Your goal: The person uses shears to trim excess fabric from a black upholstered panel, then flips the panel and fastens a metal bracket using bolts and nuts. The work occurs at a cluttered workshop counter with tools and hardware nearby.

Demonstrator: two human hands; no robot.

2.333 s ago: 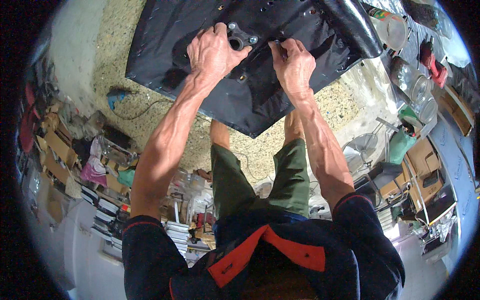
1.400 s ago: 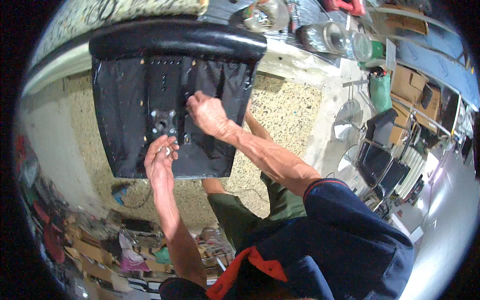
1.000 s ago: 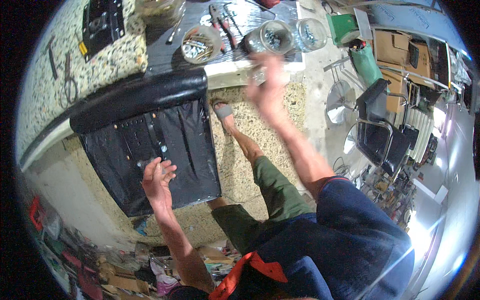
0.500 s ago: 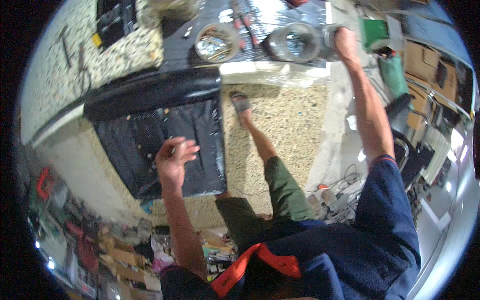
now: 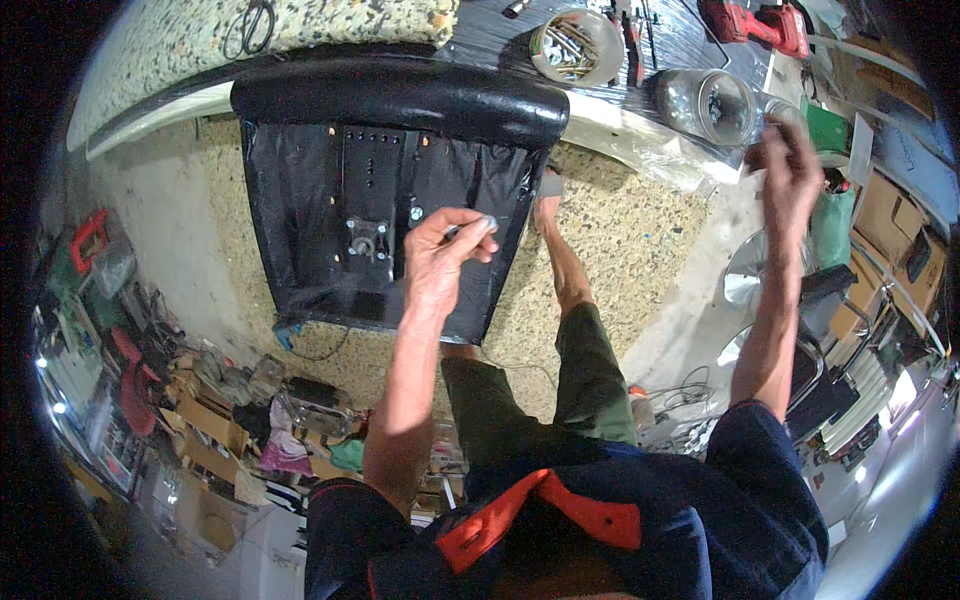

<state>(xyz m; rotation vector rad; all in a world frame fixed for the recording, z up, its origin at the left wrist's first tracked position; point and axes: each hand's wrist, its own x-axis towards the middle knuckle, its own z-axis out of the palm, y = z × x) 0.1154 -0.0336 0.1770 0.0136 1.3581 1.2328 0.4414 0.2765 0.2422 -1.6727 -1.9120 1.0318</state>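
Observation:
My left hand (image 5: 462,240) is closed in a pinch on a small shiny metal piece (image 5: 488,223), above the black upholstered panel (image 5: 290,200) with a rolled top edge. A metal plate with bolts (image 5: 365,240) sits near the panel's middle, left of that hand. My right hand (image 5: 785,160) is at the bench's right end, beside a small clear jar (image 5: 782,112); its fingers are blurred, and what they hold, if anything, cannot be made out. Just left of it lies a larger jar of small hardware (image 5: 705,108).
The bench (image 5: 480,40) carries a tub of long fasteners (image 5: 575,50), pliers (image 5: 632,55) and a red power tool (image 5: 760,25). Cardboard boxes (image 5: 900,230) and a black chair (image 5: 820,290) stand right. Cables (image 5: 670,395) lie on the floor; clutter (image 5: 200,430) fills the lower left.
My right hand left the panel, reached the jars at the right and is slightly lower than half a second ago. My left hand shifted from the plate rightward. The view has shifted.

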